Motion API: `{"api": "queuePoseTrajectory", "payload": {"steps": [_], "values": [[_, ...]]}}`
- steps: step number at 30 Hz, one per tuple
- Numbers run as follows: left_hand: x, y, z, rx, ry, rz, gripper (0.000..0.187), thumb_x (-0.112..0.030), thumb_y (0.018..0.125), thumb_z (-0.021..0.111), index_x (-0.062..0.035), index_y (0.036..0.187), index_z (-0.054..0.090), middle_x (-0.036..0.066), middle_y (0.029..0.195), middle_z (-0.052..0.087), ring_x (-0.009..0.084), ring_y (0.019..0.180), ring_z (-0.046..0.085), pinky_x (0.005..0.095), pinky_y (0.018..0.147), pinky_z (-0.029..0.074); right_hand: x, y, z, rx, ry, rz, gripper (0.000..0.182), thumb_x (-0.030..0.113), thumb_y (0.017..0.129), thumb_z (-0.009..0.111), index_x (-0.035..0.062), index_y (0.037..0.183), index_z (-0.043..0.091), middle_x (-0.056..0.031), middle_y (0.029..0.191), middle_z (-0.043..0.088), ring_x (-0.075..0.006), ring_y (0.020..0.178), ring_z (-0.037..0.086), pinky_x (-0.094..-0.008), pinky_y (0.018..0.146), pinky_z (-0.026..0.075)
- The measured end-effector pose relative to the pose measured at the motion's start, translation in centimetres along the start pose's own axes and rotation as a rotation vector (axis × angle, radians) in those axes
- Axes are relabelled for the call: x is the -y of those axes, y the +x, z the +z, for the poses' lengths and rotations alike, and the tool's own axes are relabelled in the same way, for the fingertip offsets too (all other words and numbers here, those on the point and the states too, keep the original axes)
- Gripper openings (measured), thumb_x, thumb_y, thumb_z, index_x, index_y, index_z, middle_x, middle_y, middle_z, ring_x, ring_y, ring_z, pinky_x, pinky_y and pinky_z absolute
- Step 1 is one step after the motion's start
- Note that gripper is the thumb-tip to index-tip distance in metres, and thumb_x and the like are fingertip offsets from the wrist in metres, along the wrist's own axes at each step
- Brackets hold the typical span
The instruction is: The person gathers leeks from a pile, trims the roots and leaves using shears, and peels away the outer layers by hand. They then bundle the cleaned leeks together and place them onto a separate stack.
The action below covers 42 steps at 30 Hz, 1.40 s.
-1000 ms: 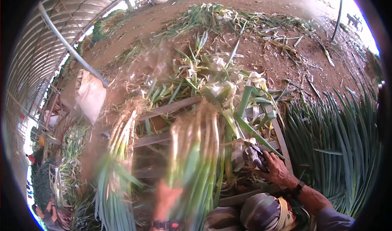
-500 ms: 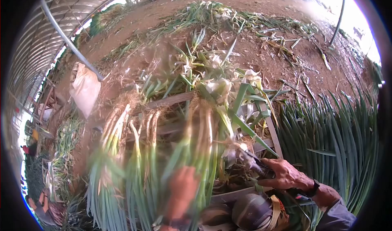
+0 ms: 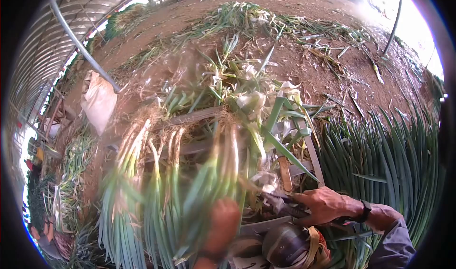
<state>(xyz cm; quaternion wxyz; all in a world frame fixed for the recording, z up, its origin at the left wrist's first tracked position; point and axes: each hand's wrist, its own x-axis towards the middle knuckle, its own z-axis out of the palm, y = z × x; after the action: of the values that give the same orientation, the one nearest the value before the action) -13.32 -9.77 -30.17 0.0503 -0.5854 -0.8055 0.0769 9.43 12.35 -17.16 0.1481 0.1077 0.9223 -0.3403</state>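
1. The left hand (image 3: 223, 224), blurred, has its grip closed round a bunch of scallions (image 3: 216, 174) at mid-stalk, roots up and away, leaves trailing toward the person.
2. The right hand (image 3: 325, 205) is closed on a dark tool (image 3: 285, 205); it looks like a knife, though it is too blurred to be sure.
3. The bunch hangs over a slatted wooden bench (image 3: 199, 117), beside more scallions (image 3: 133, 174) lying there.
4. Judgement: the bunch is light but floppy; leaves bruise and slip, so hold the firm white shanks near the roots.
5. Trimmings (image 3: 247, 93) pile beyond; cut leaves (image 3: 384, 159) lie to the right.
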Motion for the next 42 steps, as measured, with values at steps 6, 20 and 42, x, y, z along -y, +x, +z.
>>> {"api": "queuePoseTrajectory", "payload": {"steps": [6,20,42], "values": [[-1.0,1.6,-0.4,-0.014,-0.181,-0.065,0.017,-0.014,0.082,0.064,-0.0001,0.090,0.058,0.018,0.089,0.060,0.0348,0.081,0.063,0.0471,0.071,0.050,0.8,-0.5,0.4,-0.215,-0.187,0.075,0.068,0.053,0.082,0.073,0.0019,0.125,0.057,-0.0204,0.079,0.068,-0.0414,0.076,0.068,-0.0487,0.067,0.054],[-0.1,6.4,0.0,0.011,-0.589,-0.317,0.031,-0.021,0.080,0.067,0.0015,0.100,0.056,0.023,0.083,0.068,0.0406,0.075,0.069,0.0517,0.068,0.054,-0.2,1.2,0.6,-0.022,0.074,0.108,0.061,0.050,0.082,0.076,-0.0001,0.113,0.061,-0.0206,0.081,0.068,-0.0418,0.078,0.067,-0.0485,0.069,0.052],[-0.2,6.3,-2.4,0.087,-0.508,-0.205,0.035,-0.025,0.081,0.064,0.0003,0.104,0.060,0.023,0.082,0.070,0.0422,0.076,0.070,0.0536,0.070,0.055,-0.8,10.9,-2.5,-0.373,0.021,0.258,0.054,0.047,0.081,0.072,-0.0028,0.099,0.061,-0.0221,0.075,0.066,-0.0417,0.071,0.066,-0.0505,0.067,0.052]]}}
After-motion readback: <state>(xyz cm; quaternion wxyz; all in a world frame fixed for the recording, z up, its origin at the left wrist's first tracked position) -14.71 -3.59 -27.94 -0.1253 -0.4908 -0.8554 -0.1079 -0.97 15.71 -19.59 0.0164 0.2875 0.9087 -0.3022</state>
